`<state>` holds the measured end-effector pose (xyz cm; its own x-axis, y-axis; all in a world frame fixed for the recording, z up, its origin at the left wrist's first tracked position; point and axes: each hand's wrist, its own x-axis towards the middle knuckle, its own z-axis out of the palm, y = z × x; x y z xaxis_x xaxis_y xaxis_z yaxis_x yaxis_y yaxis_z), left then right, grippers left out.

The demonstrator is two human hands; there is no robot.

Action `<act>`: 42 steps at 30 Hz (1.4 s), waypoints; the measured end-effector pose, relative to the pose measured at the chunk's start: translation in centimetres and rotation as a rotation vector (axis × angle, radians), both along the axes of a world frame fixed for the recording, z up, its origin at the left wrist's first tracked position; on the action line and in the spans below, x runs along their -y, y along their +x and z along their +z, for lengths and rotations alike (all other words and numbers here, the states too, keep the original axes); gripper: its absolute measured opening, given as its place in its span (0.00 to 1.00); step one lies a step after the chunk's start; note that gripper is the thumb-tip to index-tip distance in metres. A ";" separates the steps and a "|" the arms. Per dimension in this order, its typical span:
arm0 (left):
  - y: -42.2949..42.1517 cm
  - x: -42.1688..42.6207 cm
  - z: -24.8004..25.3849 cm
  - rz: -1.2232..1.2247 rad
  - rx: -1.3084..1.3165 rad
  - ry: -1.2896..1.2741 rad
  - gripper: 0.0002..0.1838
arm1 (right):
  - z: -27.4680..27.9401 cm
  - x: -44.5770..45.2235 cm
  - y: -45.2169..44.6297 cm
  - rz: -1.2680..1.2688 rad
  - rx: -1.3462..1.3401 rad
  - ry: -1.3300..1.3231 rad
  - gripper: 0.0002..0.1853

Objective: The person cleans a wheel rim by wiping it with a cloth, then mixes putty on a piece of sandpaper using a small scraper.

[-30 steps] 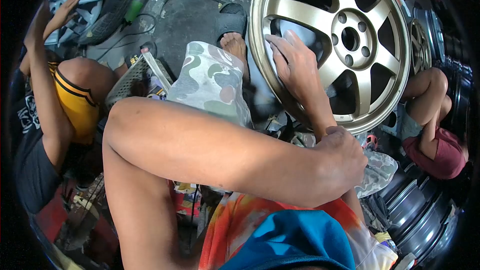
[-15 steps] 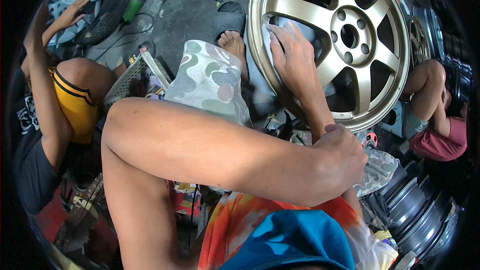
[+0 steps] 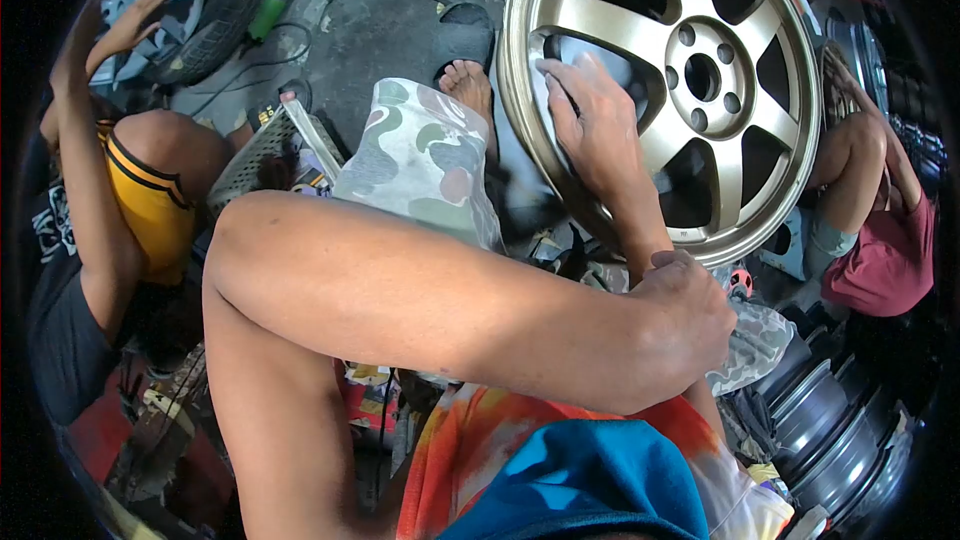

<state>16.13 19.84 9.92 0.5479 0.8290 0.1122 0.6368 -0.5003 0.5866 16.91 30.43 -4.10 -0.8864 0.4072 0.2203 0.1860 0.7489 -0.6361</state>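
Note:
A bronze-gold alloy wheel rim [image 3: 655,145] stands tilted in front of me. My right hand [image 3: 597,125] reaches to its left side, fingers bent into the gap between a spoke and the outer lip. Something pale shows around those fingertips; I cannot tell whether it is a cloth, paper or a surface behind the rim. Closed around my right wrist is my left hand [image 3: 688,305], with the left forearm crossing low over my lap. Camouflage-patterned cloth [image 3: 415,155] covers my knee, left of the rim.
At left a person in yellow shorts [image 3: 155,205] has a hand by a grey wheel [image 3: 150,10] with a tyre. A green-bodied power tool [image 3: 270,15] with a cord lies near. A basket [image 3: 250,175] holds small items. Another person [image 3: 880,260] sits right, above stacked rims [image 3: 830,430].
The gold rim and my right hand have shifted slightly right and down in view. My left hand keeps its hold on the wrist. The person at right has raised their forearms.

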 end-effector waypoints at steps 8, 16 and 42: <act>-0.2 -0.8 0.1 -0.113 0.056 -0.057 0.08 | 0.0 -0.4 0.3 0.022 0.011 0.033 0.13; 0.3 -0.2 -0.2 -0.062 0.017 -0.053 0.09 | 0.1 -0.5 0.0 0.067 0.039 0.102 0.16; -0.3 0.0 0.1 -0.056 -0.002 -0.055 0.07 | 0.0 0.1 -0.2 0.008 0.016 0.063 0.14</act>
<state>15.79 19.89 10.03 0.5941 0.8017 0.0661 0.6097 -0.5024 0.6131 16.74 30.31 -4.09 -0.8931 0.3857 0.2315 0.1892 0.7890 -0.5846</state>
